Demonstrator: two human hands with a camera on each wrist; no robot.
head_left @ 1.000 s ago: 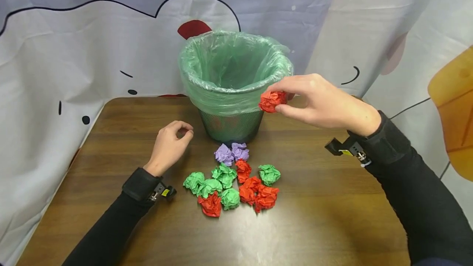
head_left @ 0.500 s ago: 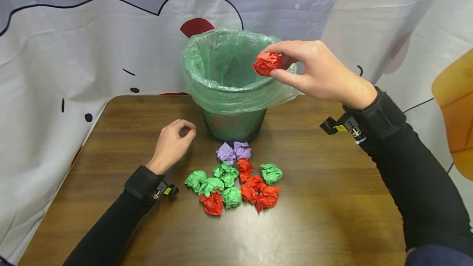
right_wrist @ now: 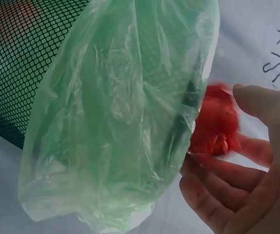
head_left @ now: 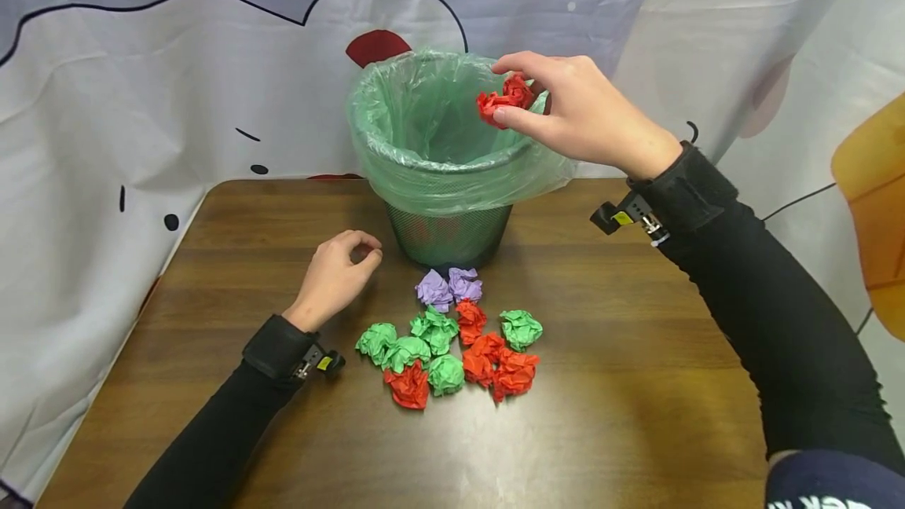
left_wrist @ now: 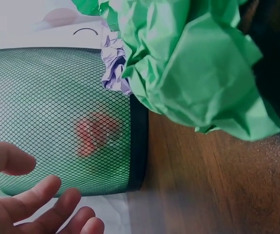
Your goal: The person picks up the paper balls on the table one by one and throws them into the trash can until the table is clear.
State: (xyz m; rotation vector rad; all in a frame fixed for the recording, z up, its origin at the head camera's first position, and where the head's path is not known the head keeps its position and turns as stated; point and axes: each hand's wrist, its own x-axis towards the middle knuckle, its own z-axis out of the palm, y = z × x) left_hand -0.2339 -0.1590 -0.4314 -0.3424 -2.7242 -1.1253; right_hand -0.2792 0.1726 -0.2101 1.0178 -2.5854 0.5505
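Red paper ball (head_left: 488,107), crumpled, sharp-creased: now at the mesh bin's (head_left: 448,236) mouth, not outside the rim as a second ago, bringing it level with the opening; the right hand (head_left: 576,104) has thumb and fingers parted about it, grip loosened, remaining contact unclear. Left hand (head_left: 338,272), loosely curled, holds nothing; liner (head_left: 424,188), thin, wrinkled, translucent green film.

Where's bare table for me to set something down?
The widest bare stretch of brown wooden table lies between the clustered red, green and purple crumpled paper balls and the black-sleeved right arm. Another patch sits left of the green-lined mesh bin, beyond the left hand. It's crowded in front of the bin, where the balls bunch together.
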